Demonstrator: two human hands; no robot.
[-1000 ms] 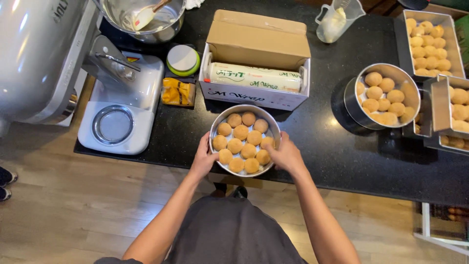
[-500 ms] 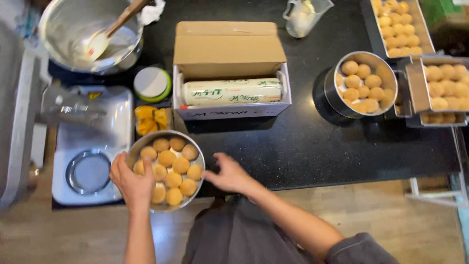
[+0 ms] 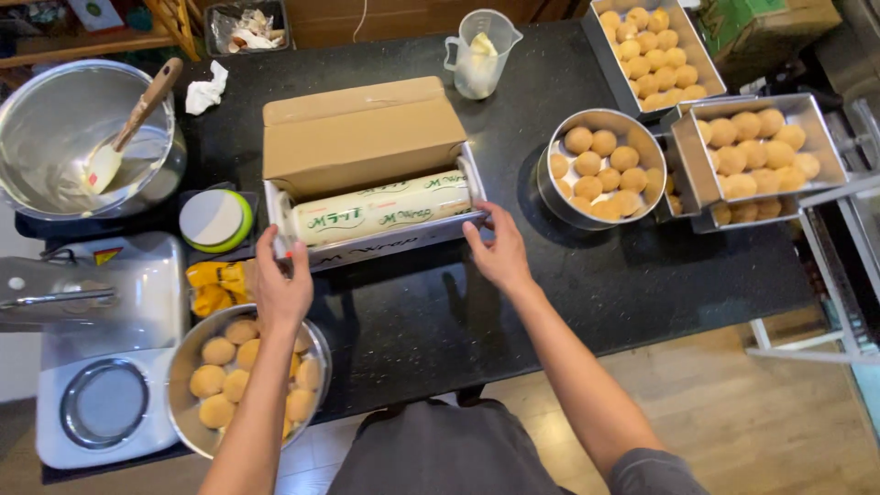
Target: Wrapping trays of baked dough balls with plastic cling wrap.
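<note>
A cardboard dispenser box [image 3: 367, 147] sits open on the black counter, with a white roll of plastic wrap [image 3: 380, 211] lying in it. My left hand [image 3: 282, 280] touches the box's front left corner, fingers apart. At the front right corner my right hand [image 3: 500, 249] rests on the box's edge. Just below my left arm stands a round metal pan of dough balls [image 3: 225, 376], partly hidden by the arm.
A second round pan of dough balls [image 3: 600, 165] and rectangular tins of them [image 3: 752, 151] [image 3: 651, 50] stand at the right. A large metal bowl with a spatula [image 3: 87, 137], a measuring jug [image 3: 478, 50], a round lidded tub [image 3: 215, 220] and a white scale [image 3: 110, 367] are around.
The round pan of dough balls was moved left and set down at the counter's front left. Both hands let go of it and rose to the front corners of the wrap box.
</note>
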